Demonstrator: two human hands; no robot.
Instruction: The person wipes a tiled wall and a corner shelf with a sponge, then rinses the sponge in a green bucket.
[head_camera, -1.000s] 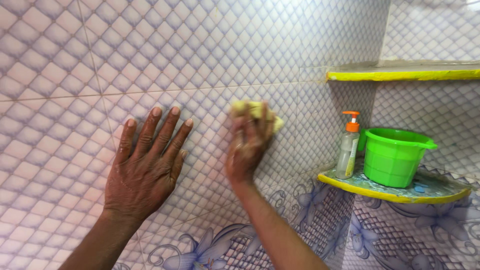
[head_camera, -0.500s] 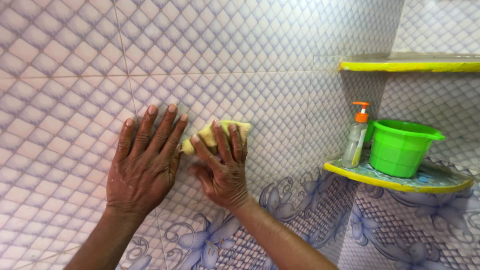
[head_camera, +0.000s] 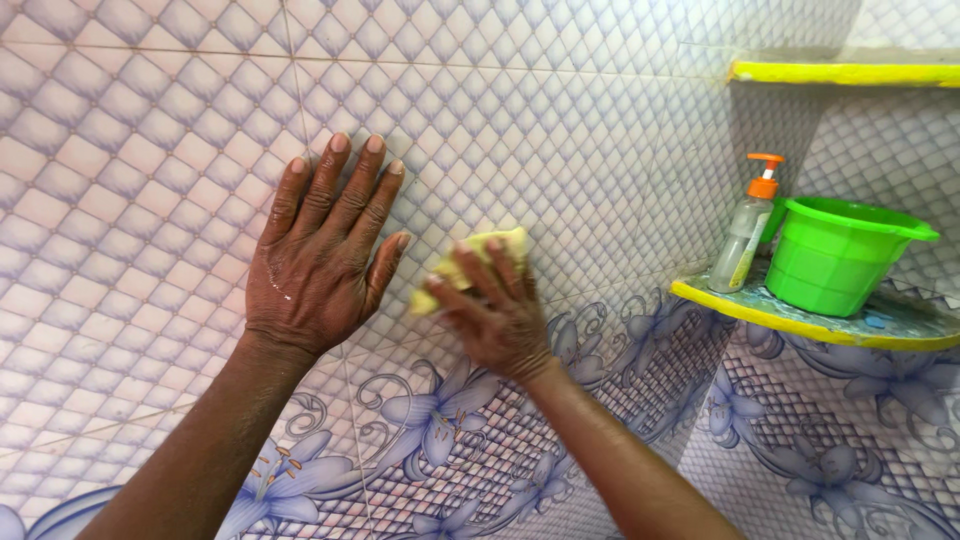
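My left hand (head_camera: 320, 250) lies flat on the tiled wall (head_camera: 560, 130), fingers spread and pointing up, holding nothing. Just to its right, my right hand (head_camera: 490, 315) presses a yellow sponge (head_camera: 490, 245) against the wall; the fingers cover most of the sponge, and only its top and left edges show. The thumb of the left hand almost touches the sponge. The wall has a quilted diamond pattern in pale lilac above and a blue flower pattern below.
In the right corner a yellow-edged corner shelf (head_camera: 780, 320) carries a clear pump bottle with an orange top (head_camera: 745, 235) and a green plastic bucket (head_camera: 835, 255). A second yellow-edged shelf (head_camera: 840, 72) sits higher up.
My right hand has slid the sponge leftward and down across the wall, from near the shelf side to beside my left hand. The left hand has stayed pressed flat.
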